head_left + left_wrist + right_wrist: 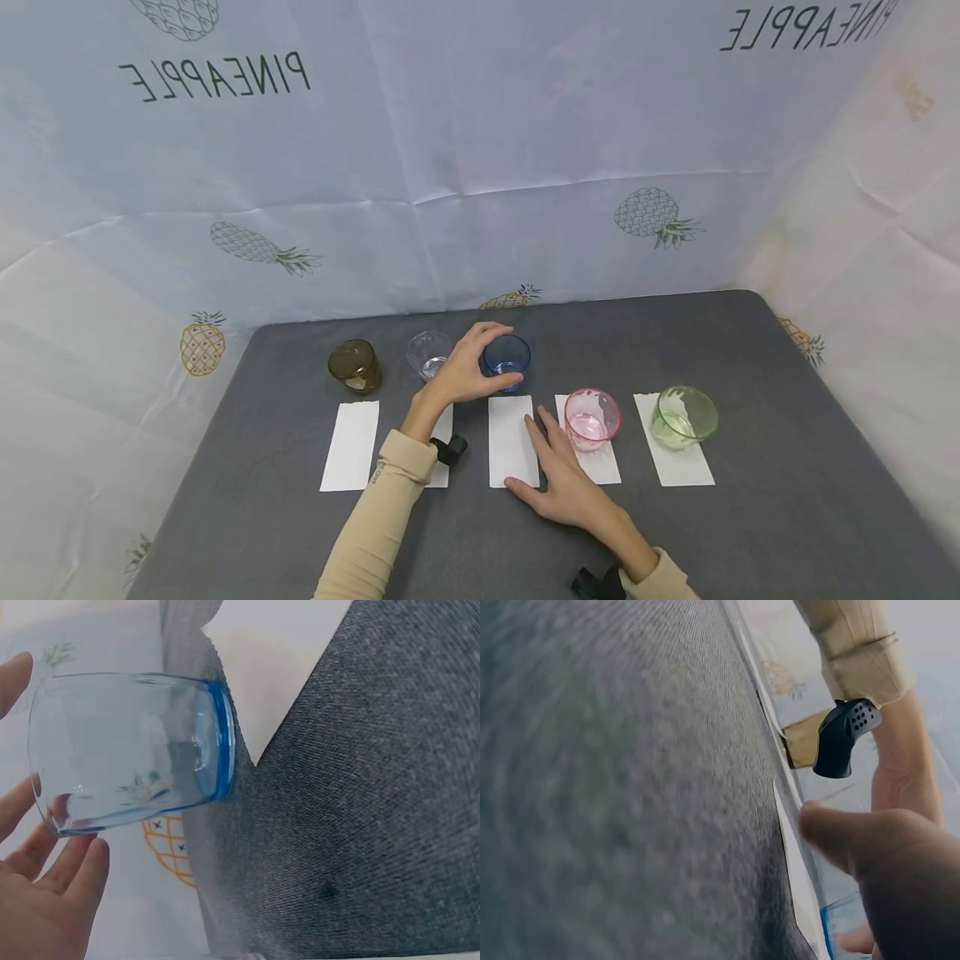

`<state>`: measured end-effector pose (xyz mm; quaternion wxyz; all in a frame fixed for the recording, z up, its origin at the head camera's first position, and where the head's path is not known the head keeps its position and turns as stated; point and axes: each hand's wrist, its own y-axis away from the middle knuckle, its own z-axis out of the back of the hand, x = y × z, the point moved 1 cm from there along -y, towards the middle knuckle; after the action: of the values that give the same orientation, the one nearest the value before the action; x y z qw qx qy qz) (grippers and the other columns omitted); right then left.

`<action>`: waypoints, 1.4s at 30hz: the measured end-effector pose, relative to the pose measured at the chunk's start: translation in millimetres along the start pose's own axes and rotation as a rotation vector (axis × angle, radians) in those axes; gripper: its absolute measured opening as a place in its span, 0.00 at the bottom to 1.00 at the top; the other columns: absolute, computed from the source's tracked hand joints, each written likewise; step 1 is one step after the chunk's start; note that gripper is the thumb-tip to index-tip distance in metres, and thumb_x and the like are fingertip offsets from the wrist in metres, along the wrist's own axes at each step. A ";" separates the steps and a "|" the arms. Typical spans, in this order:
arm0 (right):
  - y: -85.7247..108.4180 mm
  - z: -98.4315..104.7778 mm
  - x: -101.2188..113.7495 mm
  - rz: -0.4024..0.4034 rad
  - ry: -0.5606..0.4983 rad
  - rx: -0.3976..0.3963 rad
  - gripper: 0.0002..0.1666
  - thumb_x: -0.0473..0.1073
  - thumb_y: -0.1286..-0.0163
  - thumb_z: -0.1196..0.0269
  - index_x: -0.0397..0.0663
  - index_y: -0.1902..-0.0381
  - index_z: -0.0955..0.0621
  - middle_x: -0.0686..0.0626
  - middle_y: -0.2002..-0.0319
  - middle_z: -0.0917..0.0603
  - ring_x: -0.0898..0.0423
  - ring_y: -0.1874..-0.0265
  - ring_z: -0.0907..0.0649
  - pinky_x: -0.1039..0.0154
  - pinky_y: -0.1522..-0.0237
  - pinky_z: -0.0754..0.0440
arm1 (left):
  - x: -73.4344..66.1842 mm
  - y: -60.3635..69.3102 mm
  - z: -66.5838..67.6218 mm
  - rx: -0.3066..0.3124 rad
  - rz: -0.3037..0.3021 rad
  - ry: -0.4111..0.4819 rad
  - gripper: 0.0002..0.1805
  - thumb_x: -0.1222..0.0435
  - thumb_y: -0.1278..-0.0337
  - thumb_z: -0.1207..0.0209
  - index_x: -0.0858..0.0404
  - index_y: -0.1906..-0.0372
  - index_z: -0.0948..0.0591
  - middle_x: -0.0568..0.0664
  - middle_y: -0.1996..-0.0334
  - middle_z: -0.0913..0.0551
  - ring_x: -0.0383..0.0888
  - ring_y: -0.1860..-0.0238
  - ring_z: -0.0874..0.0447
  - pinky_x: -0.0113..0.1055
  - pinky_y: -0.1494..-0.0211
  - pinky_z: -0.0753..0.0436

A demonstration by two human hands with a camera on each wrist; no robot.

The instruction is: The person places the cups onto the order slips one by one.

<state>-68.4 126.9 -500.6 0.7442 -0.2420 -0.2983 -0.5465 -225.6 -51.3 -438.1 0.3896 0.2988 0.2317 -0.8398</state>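
A blue glass (507,360) stands upright on the table, behind a white paper strip (513,442). My left hand (471,367) reaches around its rim, fingers at the far side and thumb at the near side. In the left wrist view, fingertips (94,859) lie against or just behind the blue glass (135,750), and a gap shows between thumb and rim. My right hand (562,483) is spread low over the table, fingertips by the paper strip and left of a pink glass (592,417). It holds nothing.
A brown glass (356,367) and a clear glass (430,353) stand at the back left, behind paper strips. To the right, a green glass (683,417) stands on its strip, as the pink one does. A pineapple-print cloth (450,133) hangs behind the grey table (750,358).
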 end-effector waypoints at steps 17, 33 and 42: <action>-0.8 -0.3 1.8 0.009 0.026 -0.040 0.54 0.56 0.36 0.29 0.25 0.26 0.36 0.28 0.22 0.44 0.29 0.23 0.40 0.30 0.28 0.36 | 3.9 0.5 -1.1 0.051 0.050 0.003 0.45 0.51 0.44 0.29 0.61 0.25 0.32 0.58 0.26 0.32 0.59 0.25 0.33 0.61 0.24 0.31; -2.4 0.7 2.0 -0.008 0.032 -0.011 0.55 0.56 0.38 0.27 0.25 0.26 0.36 0.29 0.21 0.44 0.30 0.22 0.40 0.31 0.26 0.36 | 4.9 1.7 -3.5 0.019 0.065 -0.016 0.47 0.52 0.46 0.29 0.66 0.25 0.33 0.60 0.28 0.29 0.59 0.29 0.27 0.58 0.28 0.26; -2.0 0.4 1.7 -0.007 0.033 -0.017 0.55 0.56 0.39 0.26 0.25 0.27 0.35 0.29 0.21 0.43 0.31 0.22 0.40 0.31 0.26 0.37 | 1.1 4.8 -2.2 -0.025 0.054 -0.013 0.45 0.52 0.47 0.27 0.64 0.26 0.31 0.59 0.29 0.27 0.59 0.30 0.27 0.58 0.29 0.25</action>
<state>-70.0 125.4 -499.1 0.7450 -0.2380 -0.2822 -0.5556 -221.7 -53.4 -441.2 0.4172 0.2946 0.2316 -0.8279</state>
